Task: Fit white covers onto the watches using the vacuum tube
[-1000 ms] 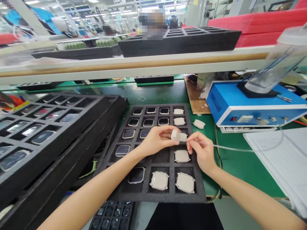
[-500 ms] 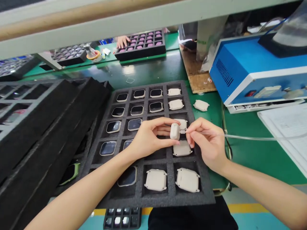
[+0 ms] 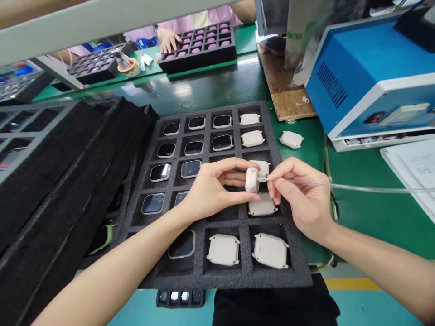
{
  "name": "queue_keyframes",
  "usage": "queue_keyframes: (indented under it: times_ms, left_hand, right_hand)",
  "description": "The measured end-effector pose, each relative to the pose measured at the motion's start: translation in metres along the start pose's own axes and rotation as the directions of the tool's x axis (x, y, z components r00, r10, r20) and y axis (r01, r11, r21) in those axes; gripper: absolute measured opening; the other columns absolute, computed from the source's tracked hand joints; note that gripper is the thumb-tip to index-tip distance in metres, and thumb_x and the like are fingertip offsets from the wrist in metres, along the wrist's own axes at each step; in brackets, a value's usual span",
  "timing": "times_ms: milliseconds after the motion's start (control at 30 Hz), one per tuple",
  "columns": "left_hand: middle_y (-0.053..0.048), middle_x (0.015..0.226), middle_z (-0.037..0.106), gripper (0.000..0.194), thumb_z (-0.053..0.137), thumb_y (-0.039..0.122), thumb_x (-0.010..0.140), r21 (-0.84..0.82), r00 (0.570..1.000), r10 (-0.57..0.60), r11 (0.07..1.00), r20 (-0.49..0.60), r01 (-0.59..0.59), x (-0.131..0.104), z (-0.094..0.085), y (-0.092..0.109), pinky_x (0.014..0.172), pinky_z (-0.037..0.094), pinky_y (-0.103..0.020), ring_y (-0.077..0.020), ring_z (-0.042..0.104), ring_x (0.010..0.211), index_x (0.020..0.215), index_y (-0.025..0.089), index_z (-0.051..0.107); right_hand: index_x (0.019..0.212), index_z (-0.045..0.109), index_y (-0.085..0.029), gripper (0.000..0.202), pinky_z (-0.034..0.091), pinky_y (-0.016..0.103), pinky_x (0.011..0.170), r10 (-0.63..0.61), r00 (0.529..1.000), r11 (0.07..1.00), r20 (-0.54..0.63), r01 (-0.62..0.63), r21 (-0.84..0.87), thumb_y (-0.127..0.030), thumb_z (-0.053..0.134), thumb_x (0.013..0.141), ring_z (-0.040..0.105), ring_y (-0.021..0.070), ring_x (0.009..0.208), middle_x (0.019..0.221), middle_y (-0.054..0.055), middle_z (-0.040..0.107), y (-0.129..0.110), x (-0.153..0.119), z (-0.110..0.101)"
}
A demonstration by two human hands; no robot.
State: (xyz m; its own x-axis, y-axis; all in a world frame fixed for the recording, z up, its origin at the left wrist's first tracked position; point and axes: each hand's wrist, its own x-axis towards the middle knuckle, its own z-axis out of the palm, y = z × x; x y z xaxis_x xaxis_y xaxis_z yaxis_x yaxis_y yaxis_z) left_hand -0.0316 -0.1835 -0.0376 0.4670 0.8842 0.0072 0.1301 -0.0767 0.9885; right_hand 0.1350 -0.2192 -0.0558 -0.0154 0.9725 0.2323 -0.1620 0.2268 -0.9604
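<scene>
My left hand (image 3: 217,185) grips a cream watch case (image 3: 252,179) on edge between thumb and fingers, above a black foam tray (image 3: 222,280). From the right, my right hand (image 3: 301,192) pinches the end of a clear tube (image 3: 370,187). The tube's small clear tip (image 3: 262,178) meets the side of the case; whether it goes in, I cannot tell. In the tray's compartments lie several cream cases back up, such as the case (image 3: 223,250) at the front, and several with dark screens up, such as the watch (image 3: 152,204) at left.
Stacked black foam trays (image 3: 61,181) stand at the left. A loose cream case (image 3: 291,139) lies on the green table right of my tray. Beyond it are a blue machine (image 3: 367,68) and white papers (image 3: 413,163). Across the bench, another person's hand (image 3: 168,40) touches a tray of pink pieces (image 3: 200,59).
The view has shifted slightly, and more of the people across the bench shows. Both hands keep the same hold, with the tube tip still at the case's side.
</scene>
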Motion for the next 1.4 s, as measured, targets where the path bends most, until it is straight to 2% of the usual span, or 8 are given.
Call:
queue_keyframes:
  times_ms: [300,533,933,1400]
  left_hand:
    - [-0.005,0.105,0.068,0.042,0.079,0.015,0.055,0.014,1.0,0.011,1.0,0.014,-0.011,0.0001,-0.002,-0.001,0.082,0.056,-0.032,-0.0202,0.067,0.087,0.095,0.015,0.064]
    - [-0.005,0.103,0.069,0.043,0.079,0.016,0.055,0.016,1.0,0.003,1.0,0.013,-0.003,0.0007,-0.0004,-0.0004,0.082,0.056,-0.034,-0.0222,0.067,0.088,0.095,0.015,0.064]
    - [-0.007,0.103,0.07,0.046,0.08,0.015,0.052,0.009,1.0,0.002,1.0,0.015,-0.002,0.0001,-0.0003,0.0004,0.081,0.057,-0.032,-0.0218,0.068,0.088,0.095,0.013,0.063]
    - [-0.005,0.102,0.07,0.046,0.08,0.012,0.054,-0.004,0.999,0.02,1.0,0.029,-0.02,-0.0011,-0.0009,-0.0001,0.081,0.056,-0.025,-0.0174,0.068,0.087,0.097,0.014,0.063]
  right_hand:
    - [0.072,0.058,-0.02,0.012,0.035,0.026,0.043,-0.009,1.0,1.0,0.002,0.009,0.001,-0.015,0.05,0.079,0.046,0.0113,0.045,0.054,-0.002,0.052,0.0006,-0.0004,-0.0008]
    - [0.072,0.058,-0.02,0.013,0.035,0.026,0.043,-0.003,1.0,1.0,-0.004,0.003,-0.02,-0.014,0.049,0.078,0.045,0.0113,0.046,0.055,-0.002,0.052,0.0006,-0.0004,-0.0003]
    - [0.072,0.058,-0.017,0.013,0.034,0.024,0.043,-0.038,0.999,0.999,0.011,0.038,0.033,-0.009,0.048,0.078,0.045,0.0105,0.045,0.053,-0.003,0.051,0.0012,0.0002,-0.0004]
    - [0.073,0.057,-0.015,0.013,0.035,0.023,0.044,-0.043,0.999,0.998,0.029,0.042,0.037,-0.008,0.048,0.079,0.046,0.0096,0.046,0.053,-0.003,0.052,0.0006,-0.0002,-0.0006]
